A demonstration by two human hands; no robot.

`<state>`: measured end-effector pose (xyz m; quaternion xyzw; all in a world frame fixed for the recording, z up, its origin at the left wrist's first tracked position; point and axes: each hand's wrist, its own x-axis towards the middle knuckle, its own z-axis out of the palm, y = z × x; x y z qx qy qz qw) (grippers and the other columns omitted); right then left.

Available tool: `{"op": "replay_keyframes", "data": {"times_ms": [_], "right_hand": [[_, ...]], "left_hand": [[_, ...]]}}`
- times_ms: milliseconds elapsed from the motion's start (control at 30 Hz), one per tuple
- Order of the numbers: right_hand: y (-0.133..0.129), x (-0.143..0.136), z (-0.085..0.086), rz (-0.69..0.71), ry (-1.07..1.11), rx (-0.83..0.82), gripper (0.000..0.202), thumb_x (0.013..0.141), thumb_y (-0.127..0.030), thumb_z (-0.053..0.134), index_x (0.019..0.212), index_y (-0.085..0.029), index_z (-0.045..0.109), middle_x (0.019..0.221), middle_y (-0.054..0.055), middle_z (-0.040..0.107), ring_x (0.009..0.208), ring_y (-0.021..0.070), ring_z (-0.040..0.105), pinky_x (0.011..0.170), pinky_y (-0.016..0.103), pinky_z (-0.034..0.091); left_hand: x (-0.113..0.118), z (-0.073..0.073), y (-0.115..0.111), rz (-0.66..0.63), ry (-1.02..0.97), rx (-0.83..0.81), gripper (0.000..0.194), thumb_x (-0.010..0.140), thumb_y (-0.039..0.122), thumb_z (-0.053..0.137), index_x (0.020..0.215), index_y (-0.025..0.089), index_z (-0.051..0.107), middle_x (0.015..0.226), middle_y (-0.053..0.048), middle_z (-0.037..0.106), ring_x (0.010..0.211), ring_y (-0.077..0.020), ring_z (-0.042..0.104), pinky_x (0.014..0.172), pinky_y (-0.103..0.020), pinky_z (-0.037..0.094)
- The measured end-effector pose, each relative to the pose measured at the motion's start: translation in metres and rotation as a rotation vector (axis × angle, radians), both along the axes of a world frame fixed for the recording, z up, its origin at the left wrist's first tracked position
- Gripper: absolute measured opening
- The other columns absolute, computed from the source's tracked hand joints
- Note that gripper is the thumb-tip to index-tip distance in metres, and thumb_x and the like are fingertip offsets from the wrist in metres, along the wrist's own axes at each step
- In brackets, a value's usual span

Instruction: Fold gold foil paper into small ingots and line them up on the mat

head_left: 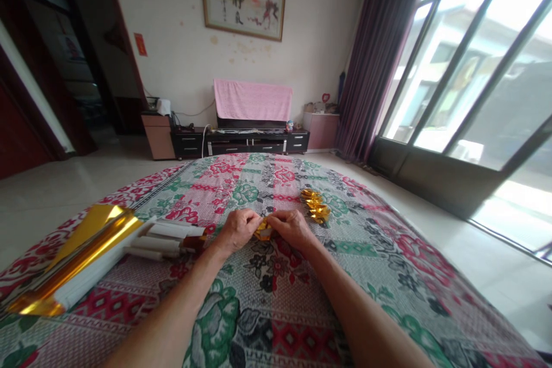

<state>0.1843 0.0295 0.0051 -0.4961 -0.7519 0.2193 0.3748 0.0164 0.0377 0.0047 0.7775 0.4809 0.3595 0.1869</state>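
Note:
Between my two hands, over the middle of the patterned cloth, is a small piece of gold foil paper (pixel 263 230), partly covered by my fingers. My left hand (pixel 241 229) pinches its left side between thumb and fingers. On the other side my right hand (pixel 291 226) grips it in the same way, close to the left one. Just beyond my right hand lies a row of folded gold foil pieces (pixel 315 206). Exact folds in the held piece are too small to make out.
Rolled gold foil sheets (pixel 92 259) lie at the left, beside several white paper rolls (pixel 161 240). A flowered cloth (pixel 345 299) covers the round-edged surface. Farther off stand a black TV cabinet (pixel 259 141) and a pink cloth (pixel 253 100); windows (pixel 466 69) line the right.

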Motion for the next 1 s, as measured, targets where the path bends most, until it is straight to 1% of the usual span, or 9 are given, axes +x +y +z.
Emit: {"op": "replay_keyframes", "data": {"times_ms": [133, 300, 367, 433, 500, 567, 633, 833, 1000], "right_hand": [[0.001, 0.001, -0.001, -0.004, -0.012, 0.014, 0.031, 0.078, -0.031, 0.045, 0.063, -0.014, 0.066, 0.051, -0.003, 0.046, 0.051, 0.0074, 0.039, 0.047, 0.017, 0.026], [0.001, 0.002, -0.001, 0.027, -0.067, 0.034, 0.029, 0.079, -0.027, 0.045, 0.063, -0.015, 0.066, 0.051, -0.003, 0.050, 0.051, 0.0080, 0.043, 0.048, 0.018, 0.028], [0.000, 0.003, -0.001, 0.028, -0.030, 0.073, 0.025, 0.079, -0.024, 0.044, 0.073, -0.017, 0.068, 0.060, -0.003, 0.058, 0.057, 0.0093, 0.049, 0.054, 0.018, 0.033], [0.000, 0.005, -0.001, -0.019, 0.051, 0.128, 0.024, 0.076, -0.019, 0.045, 0.084, -0.018, 0.067, 0.072, -0.001, 0.062, 0.065, 0.0108, 0.053, 0.061, 0.019, 0.038], [-0.001, 0.008, 0.000, -0.044, 0.120, 0.183, 0.022, 0.071, -0.013, 0.045, 0.080, -0.018, 0.065, 0.077, 0.000, 0.062, 0.069, 0.0121, 0.054, 0.066, 0.021, 0.041], [-0.003, 0.010, 0.001, 0.013, 0.139, 0.225, 0.020, 0.066, -0.009, 0.045, 0.066, -0.017, 0.063, 0.074, 0.001, 0.060, 0.072, 0.0126, 0.053, 0.068, 0.022, 0.041], [-0.004, 0.012, 0.001, 0.083, 0.119, 0.238, 0.021, 0.064, -0.007, 0.045, 0.059, -0.017, 0.063, 0.071, 0.001, 0.058, 0.071, 0.0123, 0.053, 0.068, 0.022, 0.041], [-0.001, 0.010, -0.007, 0.115, 0.009, 0.255, 0.030, 0.062, -0.002, 0.046, 0.070, -0.019, 0.070, 0.075, 0.001, 0.062, 0.069, 0.0109, 0.055, 0.065, 0.021, 0.042], [-0.003, 0.007, -0.007, 0.151, -0.084, 0.246, 0.026, 0.062, -0.002, 0.048, 0.065, -0.019, 0.068, 0.071, 0.001, 0.062, 0.066, 0.0108, 0.055, 0.065, 0.020, 0.042]], "left_hand": [[0.001, 0.000, 0.000, 0.016, 0.026, 0.007, 0.028, 0.078, 0.030, 0.046, 0.063, 0.013, 0.062, 0.061, 0.000, 0.059, 0.060, -0.0103, 0.050, 0.056, -0.020, 0.034], [0.001, 0.000, 0.000, 0.030, 0.117, 0.064, 0.028, 0.079, 0.026, 0.047, 0.057, 0.014, 0.059, 0.059, -0.001, 0.055, 0.061, -0.0104, 0.049, 0.058, -0.021, 0.034], [0.001, -0.002, 0.001, 0.031, 0.151, 0.097, 0.027, 0.079, 0.023, 0.047, 0.057, 0.014, 0.059, 0.062, -0.001, 0.056, 0.064, -0.0106, 0.050, 0.060, -0.021, 0.034], [0.001, -0.005, 0.002, 0.049, 0.183, 0.125, 0.026, 0.079, 0.021, 0.048, 0.056, 0.015, 0.059, 0.064, -0.002, 0.056, 0.064, -0.0105, 0.051, 0.060, -0.021, 0.033], [0.001, -0.009, 0.004, 0.079, 0.201, 0.146, 0.027, 0.079, 0.022, 0.048, 0.055, 0.015, 0.059, 0.065, -0.002, 0.056, 0.063, -0.0104, 0.051, 0.059, -0.022, 0.033], [0.001, -0.012, 0.005, 0.097, 0.213, 0.159, 0.027, 0.079, 0.022, 0.048, 0.055, 0.015, 0.059, 0.066, -0.002, 0.056, 0.063, -0.0106, 0.051, 0.059, -0.022, 0.032], [0.001, -0.014, 0.006, 0.106, 0.221, 0.172, 0.027, 0.079, 0.022, 0.047, 0.055, 0.015, 0.059, 0.065, -0.002, 0.055, 0.063, -0.0107, 0.051, 0.059, -0.022, 0.032], [0.000, -0.015, 0.007, 0.115, 0.237, 0.215, 0.029, 0.080, 0.021, 0.046, 0.055, 0.015, 0.060, 0.064, -0.003, 0.055, 0.062, -0.0112, 0.051, 0.059, -0.023, 0.034], [-0.001, -0.016, 0.007, 0.100, 0.230, 0.216, 0.025, 0.079, 0.020, 0.049, 0.058, 0.016, 0.063, 0.066, -0.004, 0.058, 0.065, -0.0122, 0.053, 0.061, -0.023, 0.036]]}}
